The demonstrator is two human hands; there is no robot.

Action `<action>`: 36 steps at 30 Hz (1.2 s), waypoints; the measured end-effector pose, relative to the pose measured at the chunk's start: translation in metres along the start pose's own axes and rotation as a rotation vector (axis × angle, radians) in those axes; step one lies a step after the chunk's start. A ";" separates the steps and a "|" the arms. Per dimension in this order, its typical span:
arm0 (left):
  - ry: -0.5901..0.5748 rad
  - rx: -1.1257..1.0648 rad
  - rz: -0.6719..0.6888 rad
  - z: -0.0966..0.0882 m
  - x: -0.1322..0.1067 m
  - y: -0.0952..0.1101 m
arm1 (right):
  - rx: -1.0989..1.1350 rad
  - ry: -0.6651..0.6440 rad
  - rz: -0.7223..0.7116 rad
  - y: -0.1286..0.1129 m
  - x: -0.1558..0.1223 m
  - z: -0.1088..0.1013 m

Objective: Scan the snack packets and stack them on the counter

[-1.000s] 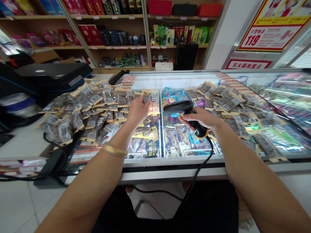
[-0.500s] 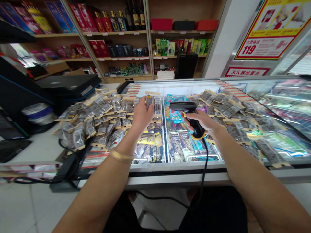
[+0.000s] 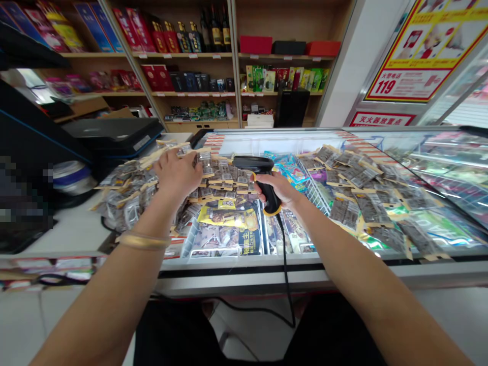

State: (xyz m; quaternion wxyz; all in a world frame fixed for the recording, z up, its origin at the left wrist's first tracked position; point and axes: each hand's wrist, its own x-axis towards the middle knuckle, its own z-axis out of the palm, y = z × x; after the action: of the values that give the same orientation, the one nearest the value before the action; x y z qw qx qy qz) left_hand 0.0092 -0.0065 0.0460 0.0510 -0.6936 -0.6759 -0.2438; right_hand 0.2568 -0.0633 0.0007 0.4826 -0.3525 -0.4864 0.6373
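My right hand [image 3: 280, 188] is wrapped round the grip of a black handheld barcode scanner [image 3: 253, 163] with yellow trim, its head pointing left. A cable hangs from the handle. On the left, my left hand [image 3: 177, 172] rests over a heap of small clear packets with tan header strips [image 3: 131, 208]. Its fingers are apart and bent down onto the packets; the fingertips are partly hidden, and no packet is lifted. A gold bangle [image 3: 145, 241] circles the left wrist. A second group of similar packets [image 3: 354, 170] lies to the right of the scanner.
The packets lie on the glass top of a chest freezer [image 3: 244, 272], with wrapped ice creams [image 3: 224, 218] in wire baskets below. A black machine [image 3: 110, 134] and a round tape-like roll [image 3: 72, 178] stand at left. Shelves [image 3: 198, 54] with boxes and bottles line the back.
My left hand has moved left from the freezer's middle onto the heap, and the packet it held is no longer seen in it. The scanner has moved left with my right hand.
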 end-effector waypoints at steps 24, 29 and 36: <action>-0.338 -0.275 0.538 0.057 -0.074 0.206 | 0.005 0.432 -0.111 -0.065 -0.143 -0.152; -0.528 -0.230 0.609 0.076 -0.101 0.254 | -0.009 0.529 -0.156 -0.060 -0.169 -0.174; -0.644 -0.141 0.565 0.079 -0.118 0.272 | 0.007 0.561 -0.142 -0.049 -0.170 -0.178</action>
State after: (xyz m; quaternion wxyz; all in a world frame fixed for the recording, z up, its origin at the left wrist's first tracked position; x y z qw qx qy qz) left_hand 0.2958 -0.1046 -0.0013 -0.1454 -0.8938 -0.4227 -0.0371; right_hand 0.4821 -0.1731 -0.0056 0.6431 -0.4782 -0.3551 0.4812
